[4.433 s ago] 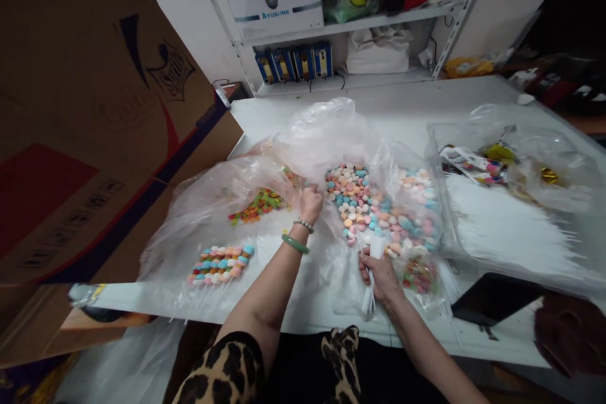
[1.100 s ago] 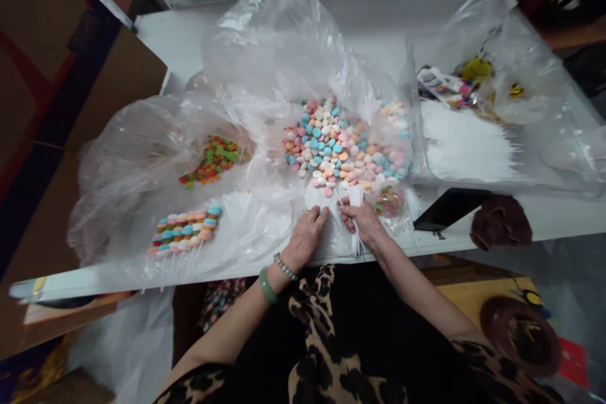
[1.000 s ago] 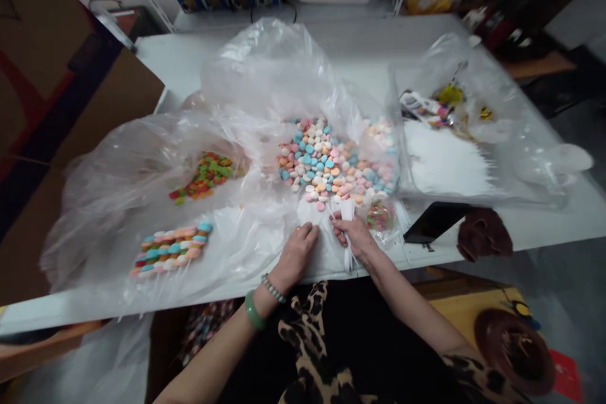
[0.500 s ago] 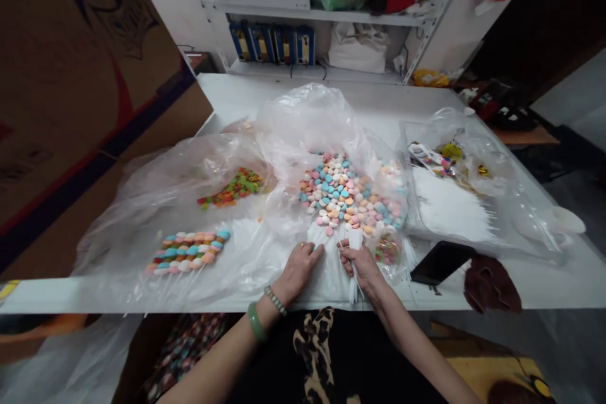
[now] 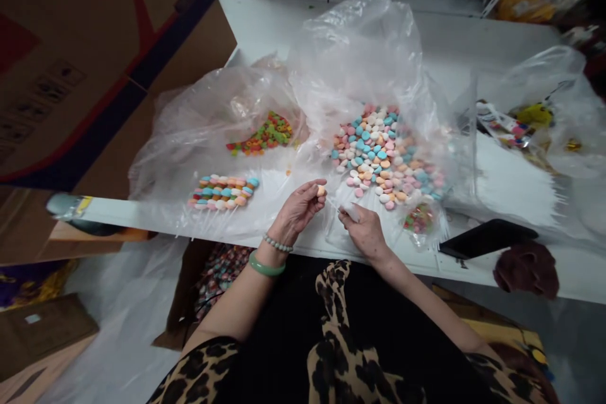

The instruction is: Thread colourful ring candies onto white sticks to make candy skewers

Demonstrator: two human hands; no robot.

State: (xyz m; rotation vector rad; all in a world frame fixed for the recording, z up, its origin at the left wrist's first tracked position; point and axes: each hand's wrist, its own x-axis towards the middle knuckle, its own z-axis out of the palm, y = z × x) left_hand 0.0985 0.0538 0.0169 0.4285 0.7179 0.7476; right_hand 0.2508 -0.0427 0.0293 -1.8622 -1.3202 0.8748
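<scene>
My left hand (image 5: 303,205) pinches a peach-coloured candy (image 5: 320,190) between thumb and fingertips, just above the table's plastic. Opposite it, my right hand (image 5: 363,227) is closed on white sticks (image 5: 349,209); one thin stick points toward the candy. Whether its tip touches the candy, I cannot tell. Behind my hands lies a pile of pastel candies (image 5: 374,145) in clear plastic. Off to the left, finished-looking candy skewers (image 5: 222,192) lie side by side, with small green, red and orange pieces (image 5: 269,136) behind them.
A big cardboard box (image 5: 189,69) stands at the left. To the right are a small bag of coloured pieces (image 5: 420,219), a black phone-like slab (image 5: 487,238), a dark red cloth (image 5: 528,269) and a stack of white sticks (image 5: 514,180). The table's front edge runs just before my body.
The view has tipped downward and to the left. My left hand has lifted from the plastic and now shows a peach candy. My right hand has turned, its sticks now pointing toward the left hand.
</scene>
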